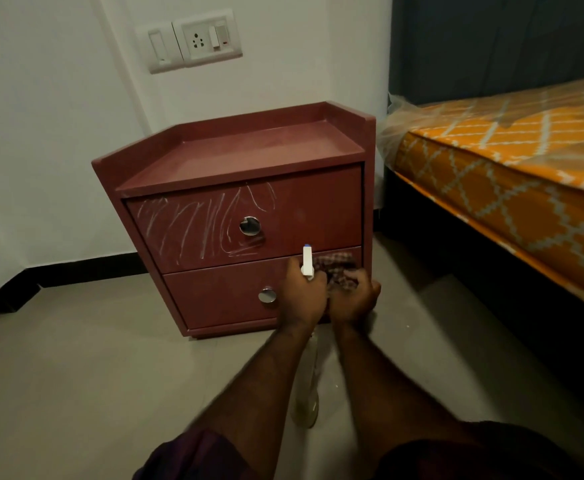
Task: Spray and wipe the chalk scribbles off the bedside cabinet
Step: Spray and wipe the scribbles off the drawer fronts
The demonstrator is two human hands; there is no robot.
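Two hands sit close together in front of the bedside cabinet (235, 150), low against the right end of its lower drawer (221, 301). The left hand (302, 299) is wrapped round the neck of the spray bottle (307, 261), whose white head with a blue tip stands up toward the cabinet front while the clear body hangs back under the forearm. The right hand (354, 303), touching the left, clutches a bunched checked cloth (335, 266) just short of the cabinet's front.

The chalk scribbles (193, 225) cover the left and middle of the cabinet's upper drawer (318, 209), looping round its round metal knob (250, 225). The right part of that drawer front looks bare of chalk, and so do the cabinet's top tray and lower drawer, as far as I can tell in this dim light. No wet sheen or smearing shows on the marks, so I judge the job is at its very start: tools in hand, spraying not yet done.

The next move, as I read it, calls for parting the hands, lifting the bottle up and to the left across the cabinet front until the nozzle faces the scribbled panel, and squeezing the trigger. I cannot tell whether a finger is on the trigger yet. The cloth should wait off to the cabinet's right side, clear of the spray, then come in for the wipe.
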